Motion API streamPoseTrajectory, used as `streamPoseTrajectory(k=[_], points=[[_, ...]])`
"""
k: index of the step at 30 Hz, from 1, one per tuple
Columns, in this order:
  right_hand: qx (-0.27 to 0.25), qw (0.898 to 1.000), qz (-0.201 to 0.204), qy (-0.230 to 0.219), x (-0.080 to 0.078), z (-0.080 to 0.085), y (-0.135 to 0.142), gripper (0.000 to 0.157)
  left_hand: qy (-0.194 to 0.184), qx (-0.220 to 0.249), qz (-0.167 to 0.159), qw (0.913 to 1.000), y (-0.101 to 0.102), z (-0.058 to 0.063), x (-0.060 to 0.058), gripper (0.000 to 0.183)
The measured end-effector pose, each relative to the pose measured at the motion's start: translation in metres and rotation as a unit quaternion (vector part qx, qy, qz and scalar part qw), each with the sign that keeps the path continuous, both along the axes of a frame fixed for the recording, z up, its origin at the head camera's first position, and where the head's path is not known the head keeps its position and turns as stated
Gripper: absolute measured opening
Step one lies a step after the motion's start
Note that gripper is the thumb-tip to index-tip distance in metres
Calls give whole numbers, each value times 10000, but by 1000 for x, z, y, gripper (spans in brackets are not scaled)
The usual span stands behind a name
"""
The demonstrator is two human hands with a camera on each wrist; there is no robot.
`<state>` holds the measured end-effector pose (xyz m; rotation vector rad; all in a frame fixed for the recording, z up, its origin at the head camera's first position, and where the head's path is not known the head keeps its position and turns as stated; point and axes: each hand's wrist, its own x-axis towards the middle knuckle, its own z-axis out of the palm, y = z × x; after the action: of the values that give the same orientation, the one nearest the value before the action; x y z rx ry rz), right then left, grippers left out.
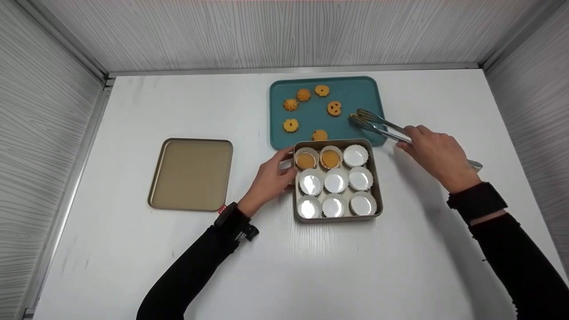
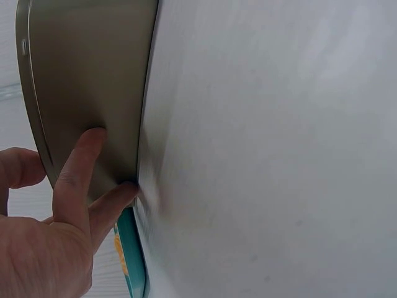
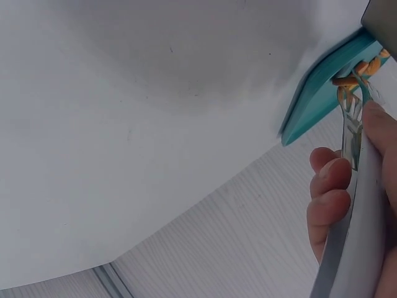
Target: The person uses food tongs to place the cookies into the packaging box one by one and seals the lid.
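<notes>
Tongs (image 1: pixel 378 130) in the right hand (image 1: pixel 438 153) mostly hide a cookie (image 1: pixel 353 116) from above.

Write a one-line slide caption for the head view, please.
Left grip against a tin of white cups, right grip holding tongs over a teal tray of cookies.

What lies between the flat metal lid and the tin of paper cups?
In the head view, the left hand lies between them, touching the tin; beside it is bare white tabletop.
</notes>
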<state>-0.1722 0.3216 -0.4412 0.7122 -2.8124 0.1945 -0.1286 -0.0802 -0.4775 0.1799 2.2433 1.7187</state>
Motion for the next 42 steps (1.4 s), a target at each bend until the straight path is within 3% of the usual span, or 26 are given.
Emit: streamPoseTrajectory(k=[13,22,29,37,42], points=[[-123,9998,-139,19,3,-1,1,25,37,-53,14,10000,0,-1,0,60],[-447,9980,-279,-363,8,5,4,24,-31,9,12,10000,1,0,0,61],[-755,9943,-258,-708,16,14,9,19,-91,147,18,9998,1,0,0,61],[-1146,9868,-203,-1124,29,32,14,26,-126,153,-3,9998,1,0,1,60],[-1266,9833,-149,-1299,38,44,17,21,84,-88,3,9999,1,-2,-1,60]])
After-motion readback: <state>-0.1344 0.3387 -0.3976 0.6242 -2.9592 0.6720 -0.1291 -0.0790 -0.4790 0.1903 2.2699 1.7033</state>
